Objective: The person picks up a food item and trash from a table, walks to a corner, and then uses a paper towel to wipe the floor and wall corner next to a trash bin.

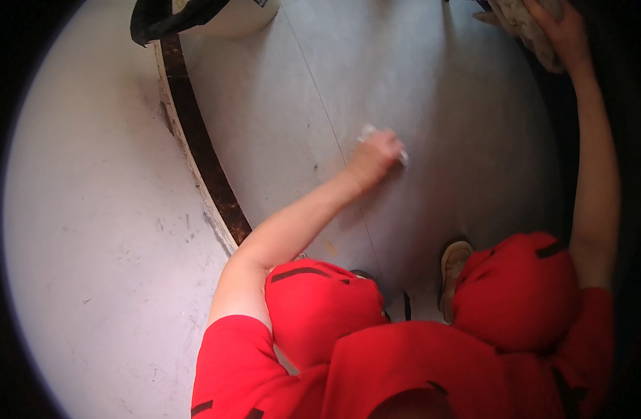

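Observation:
My left hand (375, 157), blurred, is closed around a small whitish wad (403, 157), perhaps paper or cloth, low over the grey tiled floor (320, 209). Thin dark joint lines and small specks mark the floor around it. At the upper right edge, my right hand (564, 36) is on a bunched light-coloured cloth (540, 47); part of that cloth lies beyond the view. Whether it rests on something is too dark to tell.
A pale bucket or bin (236, 23) with a black liner (179, 26) stands at the top left. A dark brown stone-like strip (202, 141) with a rough, chipped edge crosses the floor to my left. One shoe (454, 267) shows between my bent knees.

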The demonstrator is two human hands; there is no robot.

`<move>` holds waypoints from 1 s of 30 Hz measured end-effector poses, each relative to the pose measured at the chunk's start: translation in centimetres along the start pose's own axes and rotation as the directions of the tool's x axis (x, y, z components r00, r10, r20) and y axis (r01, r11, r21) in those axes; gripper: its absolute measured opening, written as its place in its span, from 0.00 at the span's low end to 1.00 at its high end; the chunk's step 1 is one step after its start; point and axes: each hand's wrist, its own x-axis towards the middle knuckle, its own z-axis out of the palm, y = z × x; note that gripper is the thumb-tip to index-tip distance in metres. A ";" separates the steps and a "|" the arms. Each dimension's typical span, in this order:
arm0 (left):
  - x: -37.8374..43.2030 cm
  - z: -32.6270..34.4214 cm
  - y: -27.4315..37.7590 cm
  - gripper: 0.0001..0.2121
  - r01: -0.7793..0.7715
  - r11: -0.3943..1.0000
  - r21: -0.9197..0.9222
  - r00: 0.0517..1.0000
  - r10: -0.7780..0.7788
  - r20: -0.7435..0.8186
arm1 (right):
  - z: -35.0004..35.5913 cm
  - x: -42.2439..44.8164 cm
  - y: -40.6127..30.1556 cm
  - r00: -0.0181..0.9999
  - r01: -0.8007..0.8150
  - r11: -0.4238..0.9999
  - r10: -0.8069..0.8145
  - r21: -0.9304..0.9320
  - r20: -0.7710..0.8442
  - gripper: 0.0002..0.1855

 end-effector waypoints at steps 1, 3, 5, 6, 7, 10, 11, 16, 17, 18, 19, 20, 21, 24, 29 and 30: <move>-0.3 0.7 0.6 0.05 -0.098 0.995 -0.018 0.995 0.098 0.017 | 0.0 0.2 -0.4 1.000 -0.007 1.000 0.007 0.003 -0.003 0.10; 0.2 0.5 -1.3 0.05 -0.011 0.998 -0.065 1.000 0.012 0.004 | -0.4 0.9 -0.2 0.996 0.086 0.996 -0.086 -0.030 0.008 0.10; 1.2 -0.8 -2.1 0.05 0.129 0.992 0.010 0.992 -0.129 0.017 | -0.4 0.7 0.0 0.996 0.085 0.995 -0.084 -0.048 0.035 0.10; 1.5 -1.2 -2.8 0.05 0.202 0.979 0.038 0.978 -0.204 0.053 | -0.5 0.8 -0.1 0.998 0.051 0.998 -0.049 -0.047 0.048 0.10; 1.5 -1.2 -2.6 0.05 0.176 0.983 0.049 0.983 -0.177 0.038 | -0.5 0.9 -0.3 0.998 0.017 0.999 -0.015 -0.046 0.061 0.10; 1.4 -0.6 -2.5 0.03 0.040 0.998 0.048 0.999 -0.041 0.011 | 0.0 0.5 -2.1 1.000 0.014 0.998 -0.014 -0.055 -0.007 0.09; 0.7 0.1 -2.2 0.03 -0.077 0.995 -0.057 0.997 0.077 -0.001 | -0.2 0.5 -2.4 1.000 -0.003 0.999 0.003 -0.051 0.005 0.09; 0.4 0.3 -0.4 0.04 0.043 0.982 -0.184 0.998 -0.033 0.056 | -0.7 0.8 -0.8 0.999 -0.008 0.996 0.012 -0.090 0.039 0.09; 0.6 0.3 -1.1 0.04 0.092 0.987 -0.134 0.996 -0.089 0.027 | -0.7 0.8 -0.7 0.999 -0.005 0.997 0.007 -0.073 0.036 0.09; 1.1 -0.5 -1.9 0.04 0.150 0.986 -0.077 0.989 -0.150 -0.002 | -0.3 0.7 -0.8 0.999 -0.001 0.999 0.002 -0.046 0.032 0.09; 1.9 -1.3 -2.7 0.04 0.195 0.980 -0.023 0.980 -0.196 -0.038 | -0.4 0.7 -0.8 1.000 0.005 1.000 -0.004 -0.030 0.020 0.09; 2.5 -2.0 -3.2 0.04 0.201 0.980 -0.004 0.978 -0.201 -0.064 | -0.4 0.6 -0.7 1.000 0.000 1.000 0.000 -0.017 0.020 0.09; 3.1 -2.9 -3.9 0.04 0.207 0.978 0.019 0.974 -0.205 -0.094 | -0.4 0.6 -0.8 1.000 -0.001 1.000 0.001 -0.001 0.017 0.09; 3.0 -3.1 -3.8 0.04 0.195 0.980 0.042 0.980 -0.193 -0.036 | -0.1 0.5 -2.2 0.999 -0.043 0.998 0.042 -0.042 -0.023 0.09; 0.0 0.0 0.9 0.02 -0.095 0.992 -0.086 0.989 0.104 0.110 | -0.9 0.6 -0.8 0.998 -0.020 1.000 0.020 -0.001 0.051 0.09; -0.1 0.2 0.6 0.03 -0.085 0.994 -0.073 0.990 0.093 0.105 | -0.6 0.5 -0.8 0.999 -0.017 1.000 0.017 0.015 0.035 0.09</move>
